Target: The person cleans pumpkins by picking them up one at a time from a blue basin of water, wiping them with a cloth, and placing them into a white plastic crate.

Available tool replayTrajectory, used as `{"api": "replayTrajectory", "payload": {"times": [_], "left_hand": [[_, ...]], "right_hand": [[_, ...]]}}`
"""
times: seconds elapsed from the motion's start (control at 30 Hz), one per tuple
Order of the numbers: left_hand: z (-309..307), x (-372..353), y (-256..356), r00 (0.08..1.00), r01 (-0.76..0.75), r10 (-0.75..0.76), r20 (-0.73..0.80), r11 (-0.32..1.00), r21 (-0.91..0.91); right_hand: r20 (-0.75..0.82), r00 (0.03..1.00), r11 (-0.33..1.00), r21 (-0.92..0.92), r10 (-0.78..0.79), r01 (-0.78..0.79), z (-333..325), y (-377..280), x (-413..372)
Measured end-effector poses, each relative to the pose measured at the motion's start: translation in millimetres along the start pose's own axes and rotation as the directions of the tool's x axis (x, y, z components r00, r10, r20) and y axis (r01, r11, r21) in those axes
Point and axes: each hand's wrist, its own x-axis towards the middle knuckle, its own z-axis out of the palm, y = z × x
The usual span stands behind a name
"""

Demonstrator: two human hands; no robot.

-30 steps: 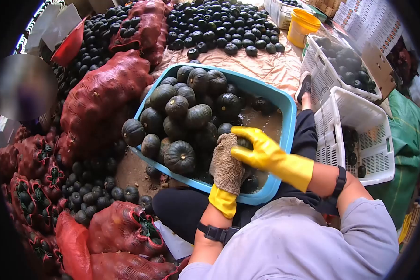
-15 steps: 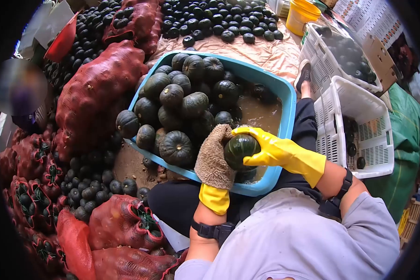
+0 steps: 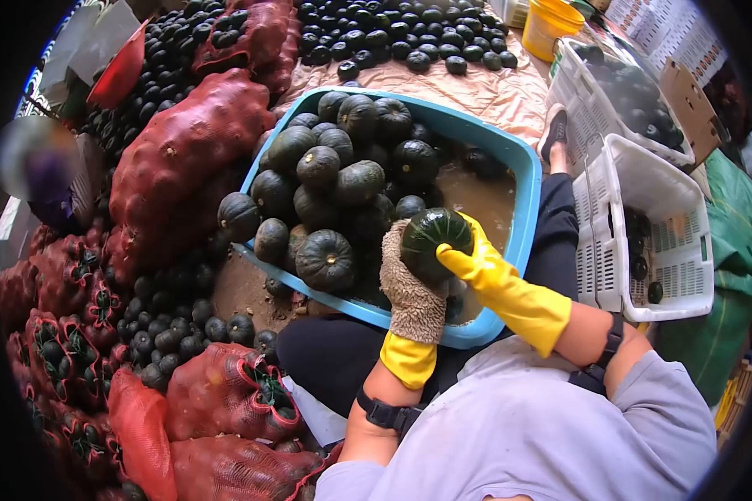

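I see my left hand, in a brown scrubbing mitt pulled over a yellow glove, pressed against the near side of a dark green squash. My right hand, in a plain yellow glove, closes around the squash from the right, thumb across its front. Both hands hold this one squash, lifted just above the near corner of the blue tub. The tub sits on the floor between my legs. Its left half is heaped with more squash, and brown water shows in the right half. A white basket stands just beside my right leg with a few small dark squash at the bottom. Red net sacks full of squash lie to the left of the tub. A yellow bucket stands at the far right.
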Motion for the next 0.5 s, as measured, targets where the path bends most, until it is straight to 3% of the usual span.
{"api": "replayTrajectory", "payload": {"times": [0.03,0.07,0.1,0.17,0.2,0.23,0.27,0.3,0.33,0.37,0.43,0.47,0.5], "left_hand": [[1.3,0.5,-3.0,1.0,-0.019,0.019,-0.001,1.0,0.008],[2.6,1.3,-5.8,0.999,-0.037,0.037,-0.002,0.999,0.016],[3.0,2.6,-6.7,0.998,-0.056,0.056,-0.004,0.998,0.024],[-6.0,0.0,0.7,0.997,0.082,-0.081,0.014,0.99,-0.114],[-12.6,-0.1,6.1,0.989,0.151,-0.149,0.026,0.972,-0.179],[-18.1,3.2,9.2,0.962,0.271,-0.264,0.068,0.904,-0.33],[-23.6,6.3,12.2,0.921,0.381,-0.375,0.108,0.798,-0.467],[-31.5,8.5,13.4,0.835,0.516,-0.504,0.223,0.572,-0.638],[-37.0,8.8,12.7,0.726,0.606,-0.582,0.366,0.292,-0.74],[-37.2,12.1,10.9,0.652,0.623,-0.647,0.395,0.16,-0.766],[-38.1,17.6,7.5,0.481,0.6,-0.745,0.462,-0.104,-0.793],[-37.9,15.3,9.8,0.49,0.576,-0.742,0.459,-0.12,-0.808],[-34.4,12.2,1.8,0.526,0.547,-0.729,0.439,-0.105,-0.83]], "right_hand": [[-0.099,0.977,0.979,-0.09,-0.189,0.181,-2.2,22.5,-2.4],[-0.014,0.985,0.953,-0.256,-0.172,0.163,-23.9,32.8,2.4],[0.003,0.995,0.984,-0.151,-0.097,0.096,-29.4,29.5,-0.8],[0.069,0.996,0.996,0.058,0.061,-0.065,-35.0,23.4,-13.8],[0.222,0.958,0.91,0.33,0.184,-0.251,-34.4,8.0,-9.2],[0.207,0.936,0.867,0.362,0.284,-0.343,-35.3,-11.9,-3.8],[0.1,0.925,0.864,0.333,0.366,-0.377,-52.2,-12.5,21.4],[0.021,0.942,0.857,0.409,0.335,-0.314,-40.1,-50.9,46.9],[-0.027,0.959,0.766,0.607,0.283,-0.209,-47.5,-58.1,95.4],[0.204,0.978,0.769,0.631,-0.038,-0.101,-66.8,-73.1,139.6],[0.021,0.953,0.816,0.523,-0.302,0.247,-45.2,-116.2,167.2],[0.087,0.976,0.946,0.277,-0.2,0.17,-59.7,-100.1,192.3],[0.206,0.976,0.97,-0.213,-0.072,0.117,-66.9,-93.5,192.6]]}}
